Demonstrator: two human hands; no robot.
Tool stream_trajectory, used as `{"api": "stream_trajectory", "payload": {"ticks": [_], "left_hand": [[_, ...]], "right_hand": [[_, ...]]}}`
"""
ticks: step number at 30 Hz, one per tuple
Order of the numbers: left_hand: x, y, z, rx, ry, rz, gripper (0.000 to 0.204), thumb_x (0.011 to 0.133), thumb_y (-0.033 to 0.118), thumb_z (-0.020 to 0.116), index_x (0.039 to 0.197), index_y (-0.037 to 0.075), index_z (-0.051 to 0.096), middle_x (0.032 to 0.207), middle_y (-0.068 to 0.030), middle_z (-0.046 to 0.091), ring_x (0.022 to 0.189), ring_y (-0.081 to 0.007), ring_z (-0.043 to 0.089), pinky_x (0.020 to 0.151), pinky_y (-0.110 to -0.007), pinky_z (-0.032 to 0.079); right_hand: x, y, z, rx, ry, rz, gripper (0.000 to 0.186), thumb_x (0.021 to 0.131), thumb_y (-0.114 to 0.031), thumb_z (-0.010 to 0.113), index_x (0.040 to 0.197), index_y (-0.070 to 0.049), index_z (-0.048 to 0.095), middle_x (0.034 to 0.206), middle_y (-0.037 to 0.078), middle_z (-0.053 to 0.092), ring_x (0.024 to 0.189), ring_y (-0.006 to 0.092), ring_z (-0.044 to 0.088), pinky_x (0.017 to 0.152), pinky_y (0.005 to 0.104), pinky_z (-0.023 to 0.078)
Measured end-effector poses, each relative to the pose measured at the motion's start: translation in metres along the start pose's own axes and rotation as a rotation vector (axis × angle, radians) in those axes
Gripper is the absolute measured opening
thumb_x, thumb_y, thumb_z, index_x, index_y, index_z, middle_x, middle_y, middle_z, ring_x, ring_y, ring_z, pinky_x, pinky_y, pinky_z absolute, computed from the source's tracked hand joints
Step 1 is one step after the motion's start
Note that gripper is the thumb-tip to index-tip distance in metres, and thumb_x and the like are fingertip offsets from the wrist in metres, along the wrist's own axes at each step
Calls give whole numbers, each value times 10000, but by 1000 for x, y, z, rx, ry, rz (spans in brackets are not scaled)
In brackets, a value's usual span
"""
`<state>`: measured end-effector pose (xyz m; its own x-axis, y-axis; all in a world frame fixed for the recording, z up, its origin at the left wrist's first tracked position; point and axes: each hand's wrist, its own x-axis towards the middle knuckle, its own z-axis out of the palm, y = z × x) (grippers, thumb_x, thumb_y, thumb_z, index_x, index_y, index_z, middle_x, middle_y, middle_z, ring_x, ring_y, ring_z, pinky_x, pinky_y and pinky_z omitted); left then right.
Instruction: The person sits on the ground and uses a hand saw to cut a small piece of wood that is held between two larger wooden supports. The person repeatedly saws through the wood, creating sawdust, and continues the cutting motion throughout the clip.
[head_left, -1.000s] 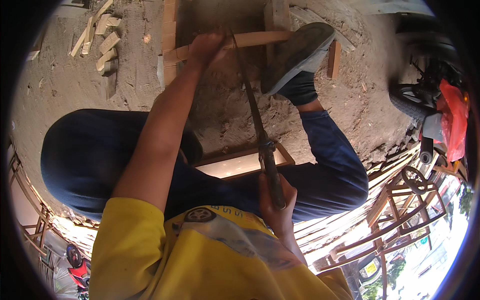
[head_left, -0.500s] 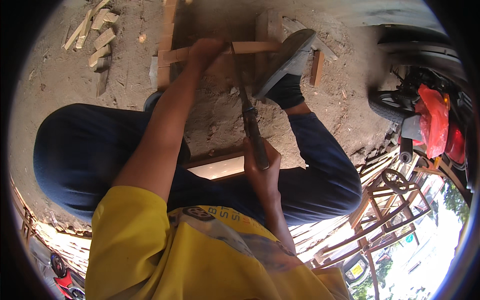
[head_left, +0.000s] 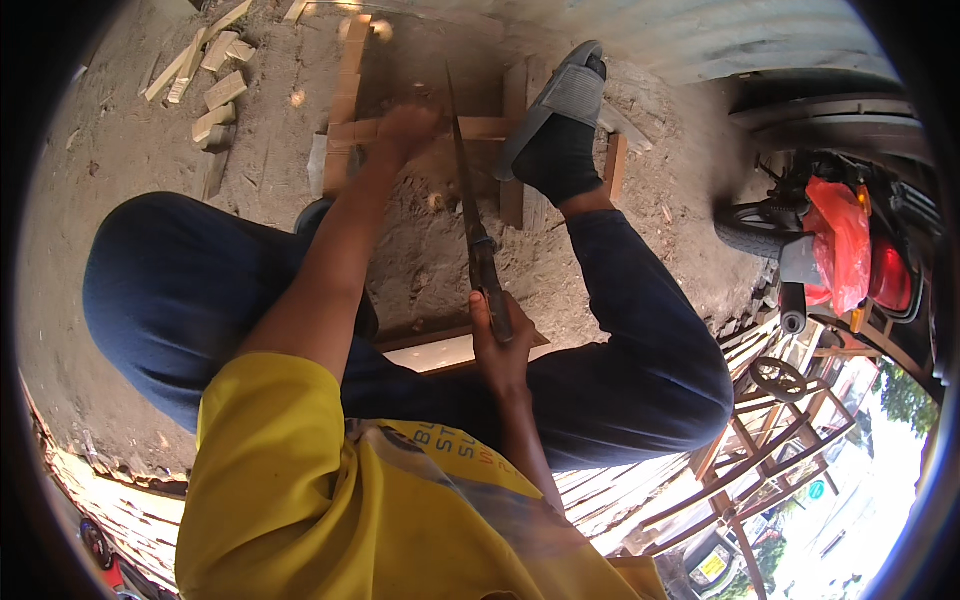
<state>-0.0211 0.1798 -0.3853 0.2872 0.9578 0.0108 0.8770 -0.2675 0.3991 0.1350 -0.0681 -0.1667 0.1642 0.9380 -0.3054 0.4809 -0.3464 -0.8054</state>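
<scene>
My left hand (head_left: 408, 130) is closed on a horizontal wooden strip (head_left: 482, 128), just left of the long dark saw blade (head_left: 458, 145). My right hand (head_left: 500, 345) grips the saw's dark handle (head_left: 488, 285), with the blade pointing away from me across the strip. The strip lies over upright-running boards (head_left: 345, 85) on the left and a greyer timber (head_left: 520, 205) on the right. My right foot, in a grey slide and black sock (head_left: 555, 130), rests at the strip's right end. Whether the blade's teeth are in the wood is unclear.
Short offcuts (head_left: 225, 90) lie upper left on the dirt floor (head_left: 140, 170). A motorbike with a red bag (head_left: 835, 240) stands at right, below corrugated metal sheeting (head_left: 720, 30). A wooden frame (head_left: 760, 450) is at lower right, and a pale framed piece (head_left: 430, 355) lies behind my right hand.
My right hand and the saw have moved forward, away from my body, mostly in the first half second. My left hand stays on the strip and sits slightly lower in the shifted view.
</scene>
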Motion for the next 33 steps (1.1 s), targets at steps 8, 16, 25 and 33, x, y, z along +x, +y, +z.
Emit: {"api": "stream_trajectory", "payload": {"ticks": [8, 16, 25, 33], "left_hand": [[11, -6, -20, -65, -186, -38, 280, 755, 188, 670, 997, 47, 681, 1015, -183, 678, 990, -345, 647, 871, -452, 524], [17, -11, -23, 3, -456, 63, 330, 714, 199, 707, 997, 30, 688, 971, -187, 684, 957, -347, 658, 841, -437, 535], [3, -1, -23, -120, -331, -11, 333, 744, 255, 688, 994, 36, 660, 992, -196, 676, 955, -365, 652, 838, -453, 531], [-1, 6, -31, -100, -361, -56, 323, 760, 267, 676, 1000, 51, 663, 986, -198, 674, 944, -361, 655, 838, -459, 530]], "right_hand": [[6, -4, 6, 44, 114, -41, 273, 938, -243, 630, 790, -22, 568, 630, -20, 487, 600, 52, 421, 526, 260, 348], [71, -9, 20, 81, 75, -18, 256, 921, -195, 635, 756, -6, 579, 575, 11, 514, 547, 54, 457, 481, 278, 356], [112, 17, 39, 139, 64, -94, 249, 911, -208, 642, 784, 4, 613, 587, 32, 544, 577, 56, 485, 496, 287, 375], [115, 21, 44, 309, 31, -10, 237, 907, -150, 634, 729, -4, 581, 589, -18, 500, 578, 34, 427, 480, 253, 332]]}}
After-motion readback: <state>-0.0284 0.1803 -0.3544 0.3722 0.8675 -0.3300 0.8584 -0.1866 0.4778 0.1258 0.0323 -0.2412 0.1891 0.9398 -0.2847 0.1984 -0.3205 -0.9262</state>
